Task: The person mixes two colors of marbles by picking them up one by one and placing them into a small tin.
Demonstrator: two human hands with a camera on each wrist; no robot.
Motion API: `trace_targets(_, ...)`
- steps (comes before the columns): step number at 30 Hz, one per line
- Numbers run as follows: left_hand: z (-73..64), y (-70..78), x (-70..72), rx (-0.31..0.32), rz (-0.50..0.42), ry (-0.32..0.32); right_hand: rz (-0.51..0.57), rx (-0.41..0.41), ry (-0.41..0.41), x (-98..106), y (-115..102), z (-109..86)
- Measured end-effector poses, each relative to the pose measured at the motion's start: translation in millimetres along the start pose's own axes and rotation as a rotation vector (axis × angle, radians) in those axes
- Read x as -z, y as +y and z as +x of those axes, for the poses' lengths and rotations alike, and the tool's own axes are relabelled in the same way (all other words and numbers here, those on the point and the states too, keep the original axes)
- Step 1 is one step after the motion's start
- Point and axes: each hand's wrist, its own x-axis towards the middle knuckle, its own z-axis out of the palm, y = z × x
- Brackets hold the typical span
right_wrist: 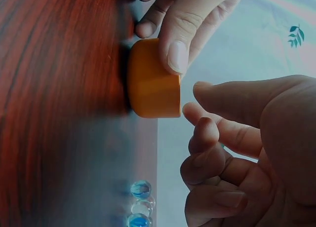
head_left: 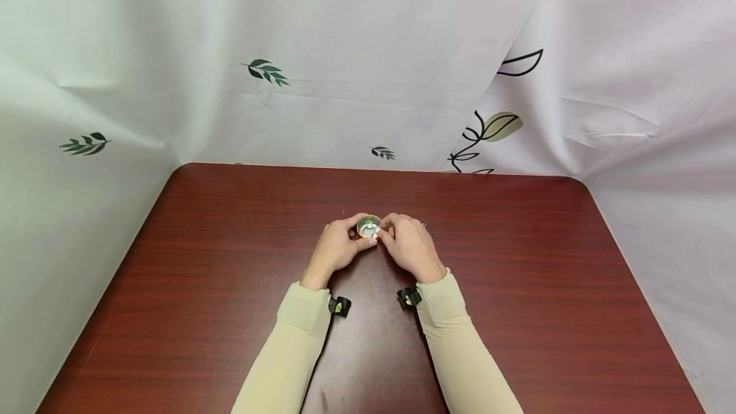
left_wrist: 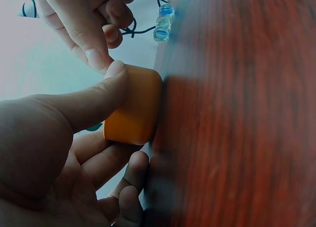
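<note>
The left hand (head_left: 338,245) grips the cup (left_wrist: 138,106) around its side; the right hand (head_left: 409,245) is just beside it, its grasp unclear.

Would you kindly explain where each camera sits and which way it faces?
Head: worn on the head, facing forward and down at the table; sleeves, left hand and right hand show.
Left wrist: worn there, facing the orange cup; left hand near, right hand beyond.
Right wrist: worn there, facing the same cup; right hand near, left hand beyond.
Both wrist views share the cup and glass marbles.
</note>
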Motion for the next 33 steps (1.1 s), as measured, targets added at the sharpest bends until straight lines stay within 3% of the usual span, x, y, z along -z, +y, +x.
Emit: trace_targets(33, -0.7, 1.1, -1.2, 0.05, 0.015, -0.008, -0.003, -0.043, -0.002, 18, 23, -11.3)
